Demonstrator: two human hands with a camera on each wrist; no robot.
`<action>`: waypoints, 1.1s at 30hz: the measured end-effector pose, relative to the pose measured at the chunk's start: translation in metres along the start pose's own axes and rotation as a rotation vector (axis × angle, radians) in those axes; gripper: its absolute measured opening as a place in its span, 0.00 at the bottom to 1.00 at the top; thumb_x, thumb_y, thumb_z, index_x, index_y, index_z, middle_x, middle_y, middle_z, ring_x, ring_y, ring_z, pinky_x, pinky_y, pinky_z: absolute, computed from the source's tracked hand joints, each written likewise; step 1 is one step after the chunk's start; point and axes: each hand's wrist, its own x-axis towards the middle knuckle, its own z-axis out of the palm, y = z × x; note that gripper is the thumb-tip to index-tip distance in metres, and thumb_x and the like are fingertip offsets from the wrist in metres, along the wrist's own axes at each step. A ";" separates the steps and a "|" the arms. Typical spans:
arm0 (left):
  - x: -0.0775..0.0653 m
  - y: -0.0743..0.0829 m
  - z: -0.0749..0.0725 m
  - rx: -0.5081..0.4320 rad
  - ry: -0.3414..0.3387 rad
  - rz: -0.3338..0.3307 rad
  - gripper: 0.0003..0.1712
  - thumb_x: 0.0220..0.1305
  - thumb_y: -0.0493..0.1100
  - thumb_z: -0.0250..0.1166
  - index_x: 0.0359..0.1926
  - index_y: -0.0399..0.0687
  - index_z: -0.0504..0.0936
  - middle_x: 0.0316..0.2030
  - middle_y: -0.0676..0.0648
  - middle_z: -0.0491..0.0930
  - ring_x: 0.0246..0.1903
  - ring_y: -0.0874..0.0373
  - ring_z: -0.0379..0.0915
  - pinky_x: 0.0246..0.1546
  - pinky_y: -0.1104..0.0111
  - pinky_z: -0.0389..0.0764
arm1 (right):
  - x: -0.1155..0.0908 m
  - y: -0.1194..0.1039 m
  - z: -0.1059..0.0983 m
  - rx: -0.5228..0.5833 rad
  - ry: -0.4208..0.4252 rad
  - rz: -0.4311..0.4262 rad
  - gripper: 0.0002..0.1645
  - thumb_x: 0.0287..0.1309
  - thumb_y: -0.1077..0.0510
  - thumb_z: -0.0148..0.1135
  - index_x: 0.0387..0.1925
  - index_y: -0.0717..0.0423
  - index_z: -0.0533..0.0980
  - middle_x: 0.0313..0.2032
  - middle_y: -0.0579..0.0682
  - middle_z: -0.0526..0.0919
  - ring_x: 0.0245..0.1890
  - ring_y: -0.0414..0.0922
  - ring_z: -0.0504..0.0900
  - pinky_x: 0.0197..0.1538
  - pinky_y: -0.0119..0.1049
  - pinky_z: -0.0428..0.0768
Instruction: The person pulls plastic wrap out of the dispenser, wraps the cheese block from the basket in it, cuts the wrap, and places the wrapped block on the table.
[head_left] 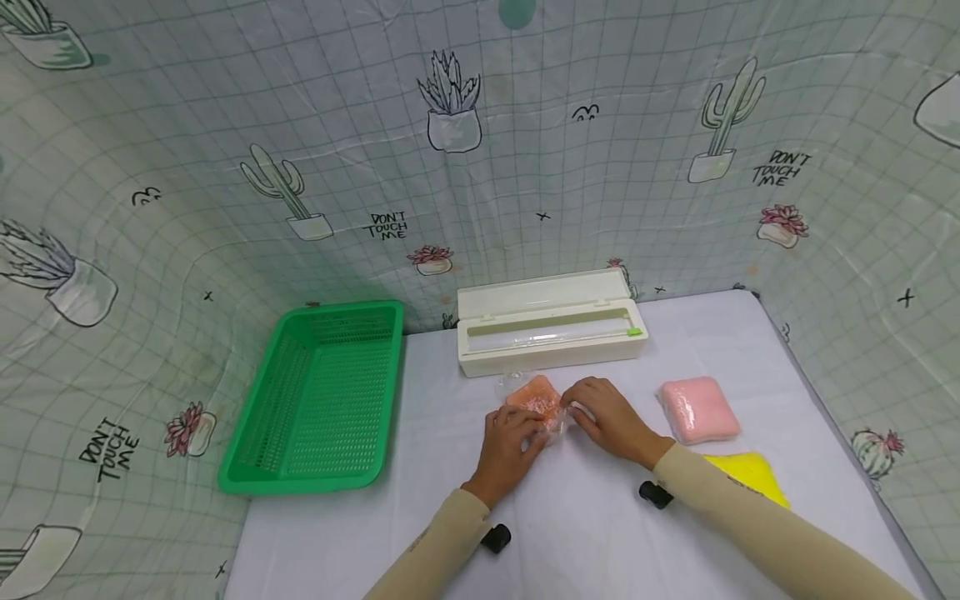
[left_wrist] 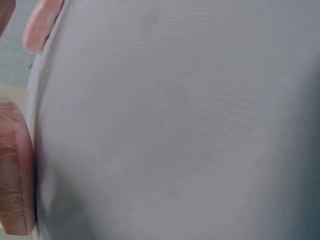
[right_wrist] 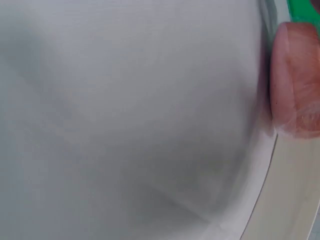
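An orange block (head_left: pixel 536 396) in clear plastic film (head_left: pixel 513 385) lies on the table in front of a white cling film dispenser (head_left: pixel 551 361). My left hand (head_left: pixel 510 454) holds its near left side, fingers curled over the edge. On the right side, my right hand (head_left: pixel 611 421) pinches the film between thumb and fingers. The left wrist view catches the wrapped block (left_wrist: pixel 15 175) at its left edge; the right wrist view catches the block (right_wrist: pixel 295 80) at its right edge. Most of both hands is out of the wrist views.
A green plastic basket (head_left: pixel 386 425) stands at the left. The dispenser's lid (head_left: pixel 543 292) is up, with a green slider (head_left: pixel 634 332) at its right end. On the right lie a pink block (head_left: pixel 699 408) and a yellow block (head_left: pixel 753 475), partly hidden by my right sleeve (head_left: pixel 750 508).
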 end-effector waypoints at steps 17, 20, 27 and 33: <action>0.011 0.002 0.005 -0.063 0.138 -0.148 0.13 0.62 0.32 0.73 0.46 0.47 0.83 0.45 0.50 0.84 0.48 0.53 0.74 0.53 0.55 0.70 | 0.023 -0.001 0.014 -0.170 -0.119 0.253 0.07 0.63 0.63 0.73 0.43 0.57 0.85 0.35 0.49 0.85 0.45 0.51 0.82 0.59 0.54 0.78; 0.011 0.000 0.005 0.076 0.142 -0.046 0.09 0.61 0.35 0.76 0.41 0.51 0.88 0.44 0.53 0.85 0.48 0.55 0.76 0.53 0.57 0.73 | 0.022 0.000 0.018 -0.231 -0.088 0.183 0.11 0.57 0.66 0.76 0.41 0.56 0.83 0.37 0.49 0.85 0.46 0.51 0.81 0.56 0.52 0.80; 0.000 -0.004 0.002 0.340 0.042 0.110 0.08 0.61 0.44 0.75 0.42 0.58 0.90 0.44 0.59 0.86 0.51 0.58 0.77 0.55 0.59 0.76 | 0.008 0.000 0.016 -0.346 -0.070 -0.143 0.14 0.52 0.62 0.81 0.41 0.54 0.86 0.44 0.48 0.87 0.49 0.52 0.83 0.56 0.49 0.81; -0.007 -0.005 0.001 0.499 0.012 0.163 0.17 0.59 0.60 0.79 0.47 0.64 0.90 0.52 0.56 0.83 0.56 0.57 0.77 0.56 0.60 0.77 | -0.003 -0.001 0.014 -0.401 -0.148 -0.201 0.26 0.49 0.54 0.84 0.51 0.53 0.86 0.51 0.48 0.87 0.54 0.52 0.81 0.59 0.50 0.79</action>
